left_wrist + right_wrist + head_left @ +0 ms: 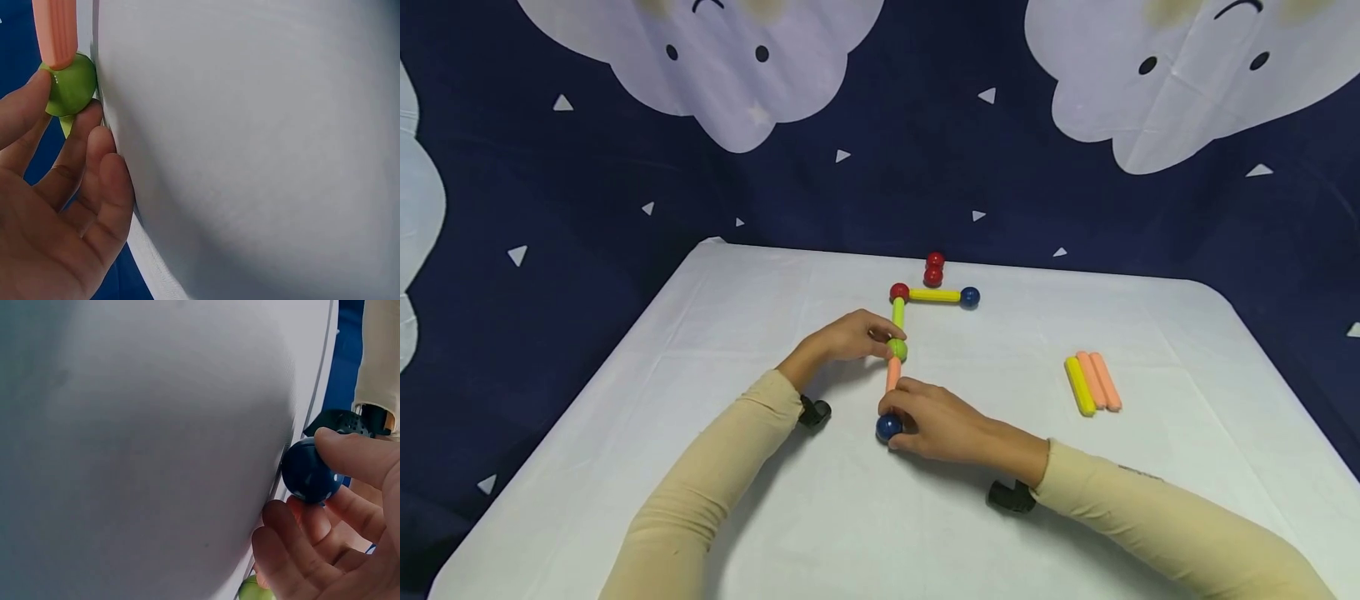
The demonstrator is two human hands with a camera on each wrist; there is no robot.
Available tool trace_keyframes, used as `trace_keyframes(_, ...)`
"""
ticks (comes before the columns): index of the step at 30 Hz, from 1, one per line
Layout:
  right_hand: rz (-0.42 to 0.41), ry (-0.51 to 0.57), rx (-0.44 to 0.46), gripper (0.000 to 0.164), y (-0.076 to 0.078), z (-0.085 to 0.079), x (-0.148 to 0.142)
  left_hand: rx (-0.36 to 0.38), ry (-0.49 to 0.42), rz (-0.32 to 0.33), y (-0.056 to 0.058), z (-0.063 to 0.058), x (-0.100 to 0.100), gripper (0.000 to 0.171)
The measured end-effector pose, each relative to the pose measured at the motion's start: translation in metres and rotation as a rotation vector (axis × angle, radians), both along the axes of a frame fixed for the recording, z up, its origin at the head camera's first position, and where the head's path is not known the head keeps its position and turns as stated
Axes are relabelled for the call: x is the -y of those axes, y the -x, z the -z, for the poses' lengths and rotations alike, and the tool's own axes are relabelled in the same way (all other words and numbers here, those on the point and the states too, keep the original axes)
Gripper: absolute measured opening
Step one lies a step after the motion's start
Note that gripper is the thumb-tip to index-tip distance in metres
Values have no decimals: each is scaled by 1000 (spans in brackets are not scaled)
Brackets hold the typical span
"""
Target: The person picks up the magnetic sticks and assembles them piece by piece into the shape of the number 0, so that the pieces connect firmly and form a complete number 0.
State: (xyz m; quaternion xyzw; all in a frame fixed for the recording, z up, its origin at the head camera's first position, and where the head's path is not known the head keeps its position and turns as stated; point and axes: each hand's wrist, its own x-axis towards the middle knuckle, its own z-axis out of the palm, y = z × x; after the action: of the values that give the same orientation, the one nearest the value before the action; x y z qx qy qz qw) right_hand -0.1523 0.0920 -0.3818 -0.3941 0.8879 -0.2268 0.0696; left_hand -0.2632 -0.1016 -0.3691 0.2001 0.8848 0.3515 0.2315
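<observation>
My left hand point(854, 335) pinches a green ball point(897, 349) between thumb and fingers; the left wrist view shows the thumb on one side of it. A lime stick point(898, 312) runs from that ball to a red ball point(899, 292), and a yellow stick point(934, 295) links the red one to a far blue ball point(970, 297). Toward me, a peach stick point(892, 373) extends from the green ball. At its near end my right hand point(942, 422) grips another blue ball point(889, 427), its thumb on the ball in the right wrist view point(311, 472). Fingers hide that joint.
Two loose red balls point(933, 276) sit behind the yellow stick, near the back edge of the white-covered table point(760, 287). To the right lie a yellow stick point(1080, 387) and two peach sticks point(1105, 382) side by side. A dark patterned cloth point(910, 183) hangs behind.
</observation>
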Motion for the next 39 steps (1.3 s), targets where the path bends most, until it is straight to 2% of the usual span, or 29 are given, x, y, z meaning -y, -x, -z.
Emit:
trace_keyframes(11,6,-19,35,34,-1,-2,-4,15,-12,5,1,2,0,40)
trace_keyframes(17,48,-40,58,39,-4,-5,-29,6,9,-7,-4,0,4,54)
trace_keyframes(19,80,-49,40,38,-4,-6,-46,-24,19,-8,-10,-2,7,56)
trace_keyframes(22,139,-68,-37,34,0,-7,-76,-95,51,-7,-22,-6,12,50)
trace_keyframes(26,243,-102,-181,29,9,-10,-117,-170,97,25,-45,-9,19,41)
trace_keyframes(29,323,-140,-257,28,16,-14,-145,-199,106,60,-62,-10,23,41)
trace_keyframes(31,368,-168,-275,29,20,-16,-160,-218,104,87,-73,-10,25,40)
trace_keyframes(34,433,-204,-248,30,24,-19,-178,-232,95,133,-85,-10,25,40)
trace_keyframes(36,481,-222,-229,31,24,-19,-187,-224,87,170,-91,-10,24,42)
trace_keyframes(39,539,-236,-231,31,24,-16,-193,-173,90,203,-97,-9,22,47)
